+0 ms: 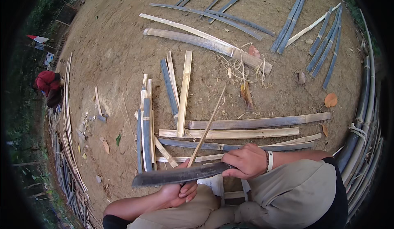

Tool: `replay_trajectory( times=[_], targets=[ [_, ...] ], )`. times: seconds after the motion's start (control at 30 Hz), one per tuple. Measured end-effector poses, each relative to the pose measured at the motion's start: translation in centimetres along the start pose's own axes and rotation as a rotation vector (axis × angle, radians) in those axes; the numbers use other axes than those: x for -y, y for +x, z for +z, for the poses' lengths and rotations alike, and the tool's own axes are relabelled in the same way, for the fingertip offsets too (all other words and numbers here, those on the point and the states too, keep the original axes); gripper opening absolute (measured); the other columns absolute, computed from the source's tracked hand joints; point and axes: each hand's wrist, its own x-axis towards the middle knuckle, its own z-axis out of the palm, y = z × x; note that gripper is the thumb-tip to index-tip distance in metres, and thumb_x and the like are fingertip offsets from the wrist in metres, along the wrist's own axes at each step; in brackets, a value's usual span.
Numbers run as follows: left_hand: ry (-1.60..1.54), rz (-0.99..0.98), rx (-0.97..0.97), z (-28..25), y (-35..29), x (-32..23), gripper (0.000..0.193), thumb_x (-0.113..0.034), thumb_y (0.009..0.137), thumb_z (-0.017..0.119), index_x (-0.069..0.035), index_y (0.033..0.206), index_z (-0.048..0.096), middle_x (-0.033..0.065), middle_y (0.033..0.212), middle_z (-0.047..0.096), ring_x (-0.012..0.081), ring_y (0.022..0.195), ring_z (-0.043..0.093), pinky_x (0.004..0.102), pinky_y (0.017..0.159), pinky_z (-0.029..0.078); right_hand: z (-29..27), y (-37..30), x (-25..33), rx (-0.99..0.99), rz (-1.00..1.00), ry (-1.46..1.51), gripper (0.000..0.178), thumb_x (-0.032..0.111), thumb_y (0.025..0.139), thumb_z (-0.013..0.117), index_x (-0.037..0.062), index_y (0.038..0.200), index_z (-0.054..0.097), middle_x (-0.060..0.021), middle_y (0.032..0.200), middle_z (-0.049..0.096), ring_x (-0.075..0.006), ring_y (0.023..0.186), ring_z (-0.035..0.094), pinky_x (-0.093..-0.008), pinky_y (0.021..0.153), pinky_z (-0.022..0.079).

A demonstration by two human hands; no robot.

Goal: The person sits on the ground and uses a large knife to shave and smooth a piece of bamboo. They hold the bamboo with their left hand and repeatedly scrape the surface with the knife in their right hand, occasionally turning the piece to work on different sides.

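My right hand [247,161] is wrapped round the near end of a machete [172,176]. Its dark blade stretches left, level across my lap, and passes over my left hand [179,193]. In that left hand, fingers curled, is a thin bamboo strip [207,129] that slants up and away to the right. The blade crosses the strip's lower part; whether the edge touches it I cannot tell. Just beyond my hands, split bamboo pieces [230,133] lie crosswise on the ground, with a bundle of upright-pointing bamboo slats [146,124] to the left.
More bamboo slats [213,13] are spread over the dirt ground [111,36] farther off. Bamboo poles [361,118] tied together run along the right. At the far left a person in red [47,83] is beside long strips [67,101]. Curly shavings [250,65] and dry leaves [330,100] lie about.
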Motion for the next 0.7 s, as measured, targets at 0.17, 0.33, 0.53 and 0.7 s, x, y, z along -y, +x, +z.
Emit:
replay_trajectory(
  times=[0.17, 0.33, 0.53, 0.7],
  targets=[
    [0.045, -0.016, -0.055, 1.9, 1.0, -0.7, 0.043, -0.039, 0.107, 0.02, -0.013, 0.079, 0.04, 0.0009, 0.041, 0.033, 0.0141, 0.029, 0.028, 0.0288, 0.031, 0.031, -1.1, 0.1, -2.7, -0.046, 0.411, -0.086, 0.043, 0.045, 0.1, 0.047, 0.0037, 0.091, 0.054, -0.0199, 0.067, 0.062, -0.0426, 0.06, 0.063, -0.0521, 0.055, 0.05],
    [-0.021, 0.01, -0.037, 2.4, 1.0, -0.4, 0.038, -0.033, 0.106, 0.022, -0.012, 0.08, 0.041, 0.0004, 0.041, 0.032, 0.0136, 0.03, 0.028, 0.0273, 0.03, 0.031, -1.0, -1.0, 0.5, -0.025, 0.116, -0.059, 0.044, 0.043, 0.1, 0.046, 0.0007, 0.09, 0.055, -0.022, 0.064, 0.062, -0.0427, 0.063, 0.064, -0.0526, 0.057, 0.051],
    [-0.047, 0.065, 0.118, 1.7, 1.8, -0.3, 0.033, -0.029, 0.104, 0.025, -0.012, 0.081, 0.041, -0.0005, 0.042, 0.032, 0.013, 0.031, 0.028, 0.0265, 0.031, 0.031, -1.1, 0.3, -4.5, -0.122, 0.405, -0.082, 0.044, 0.043, 0.1, 0.046, 0.0021, 0.087, 0.055, -0.023, 0.064, 0.06, -0.0452, 0.064, 0.063, -0.0529, 0.059, 0.051],
    [-0.055, 0.061, 0.108, 1.4, 1.6, -0.3, 0.031, -0.027, 0.103, 0.026, -0.012, 0.081, 0.041, -0.0009, 0.042, 0.032, 0.0125, 0.031, 0.028, 0.0258, 0.031, 0.03, -1.4, 0.1, -2.2, -0.007, 0.384, -0.044, 0.048, 0.045, 0.1, 0.046, -0.0003, 0.09, 0.057, -0.0249, 0.066, 0.062, -0.0459, 0.067, 0.063, -0.0528, 0.062, 0.051]
  ],
)
